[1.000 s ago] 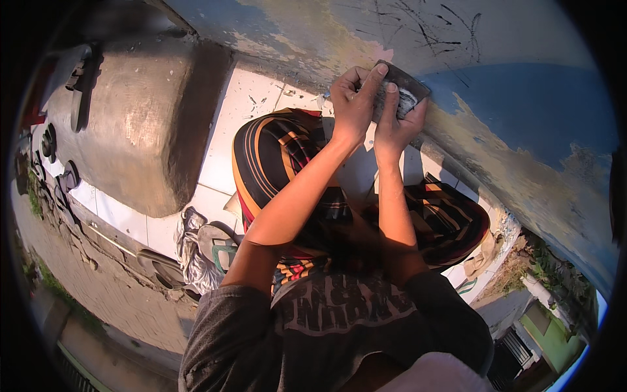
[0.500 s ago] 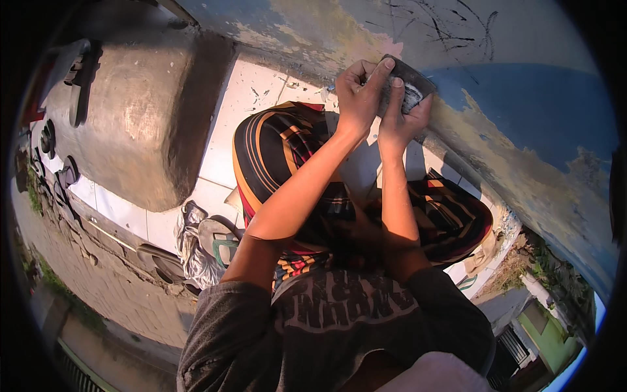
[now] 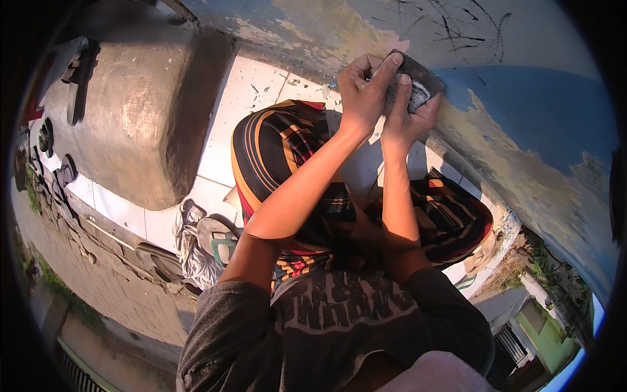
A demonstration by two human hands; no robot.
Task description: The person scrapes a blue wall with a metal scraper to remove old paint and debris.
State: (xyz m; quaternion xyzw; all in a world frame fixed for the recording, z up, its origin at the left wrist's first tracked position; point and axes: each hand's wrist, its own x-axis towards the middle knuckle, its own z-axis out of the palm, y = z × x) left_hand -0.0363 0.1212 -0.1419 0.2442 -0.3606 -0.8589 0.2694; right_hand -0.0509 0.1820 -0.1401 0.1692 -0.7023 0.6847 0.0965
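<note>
A dark, flat, rectangular scraper (image 3: 425,74), its face smeared with whitish residue, is tilted against the lower part of the wall (image 3: 366,32). My left hand (image 3: 363,98) grips its left side, thumb laid along the face and fingers curled. On its lower right side, my right hand (image 3: 410,124) is closed around it, with the thumb pressed on the face. Fingertips behind the scraper are hidden, as is the edge that meets the wall. Around it, the wall's blue and cream paint is peeling in patches.
White floor tiles (image 3: 251,88) under the wall carry scattered paint flakes. My knees, in a striped cloth (image 3: 274,147), lie below my forearms. At left stands a rounded concrete block (image 3: 130,111) with a sandal on top. A crumpled pale cloth (image 3: 196,251) and a slipper (image 3: 217,236) lie nearby.
Both hands and the scraper appear slightly farther right and up. The wall's dark marks shift right too, so any movement along the wall is small. The grip is unchanged.
</note>
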